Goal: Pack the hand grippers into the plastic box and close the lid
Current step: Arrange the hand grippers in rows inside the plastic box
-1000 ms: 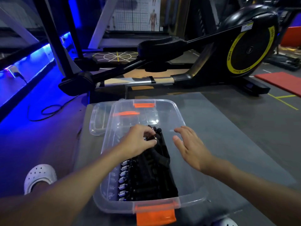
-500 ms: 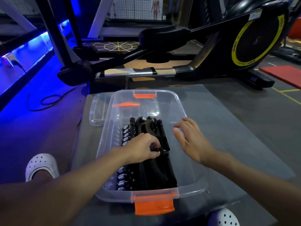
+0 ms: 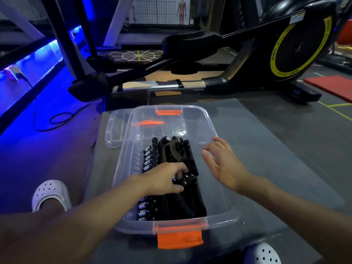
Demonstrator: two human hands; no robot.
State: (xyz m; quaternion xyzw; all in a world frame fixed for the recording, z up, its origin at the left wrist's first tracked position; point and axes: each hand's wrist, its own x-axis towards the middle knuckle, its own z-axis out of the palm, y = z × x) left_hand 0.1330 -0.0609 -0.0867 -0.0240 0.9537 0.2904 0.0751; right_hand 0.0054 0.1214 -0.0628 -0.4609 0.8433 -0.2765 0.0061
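A clear plastic box point(image 3: 224, 216) with orange latches stands open on a grey bench. Inside it lies a row of black hand grippers point(image 3: 171, 153) with silver springs, packed side by side along the left half. My left hand point(image 3: 163, 180) is inside the box, its fingers curled around the knobbed end of one hand gripper in the middle of the row. My right hand point(image 3: 224, 166) hovers open over the box's right side, fingers spread, holding nothing. The clear lid point(image 3: 114, 130) lies behind the box at its far left corner, partly under it.
The grey bench point(image 3: 266, 149) extends to the right of the box. A black and yellow elliptical trainer point(image 3: 285, 50) stands just beyond the bench. White clogs point(image 3: 49, 193) show on the floor at left and bottom right. A cable point(image 3: 57, 119) loops on the blue-lit floor.
My left hand has moved from the far end of the gripper row back toward me to its middle. The right hand has barely shifted.
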